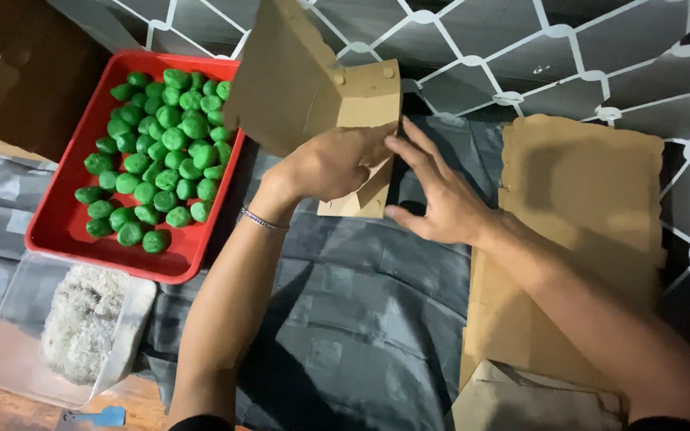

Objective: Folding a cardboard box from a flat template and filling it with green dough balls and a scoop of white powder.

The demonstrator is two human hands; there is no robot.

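While both hands work at the middle of the view, a half-folded brown cardboard box [313, 84] stands tilted above a dark grey patterned cloth [361, 319] that covers the surface. The left hand [333, 164] grips the box from below — its fingers are curled around the lower cardboard panel, holding it up. The right hand [437, 195] is spread, its fingers [409, 148] stretched out and pressing against the edge of a side flap, the thumb reaching toward the box's bottom corner; it clasps nothing. A thin bracelet [263, 220] circles the left wrist.

Just left of the box sits a red tray [65, 231] filled with many small green balls [161, 152], packed close together. Below the tray, touching its near edge, lies a clear plastic container [5, 351] holding a whitish, shredded heap [81, 323]. To the right, flat cardboard sheets [584, 199] lie stacked on the cloth — well apart from the tray, near the right forearm.
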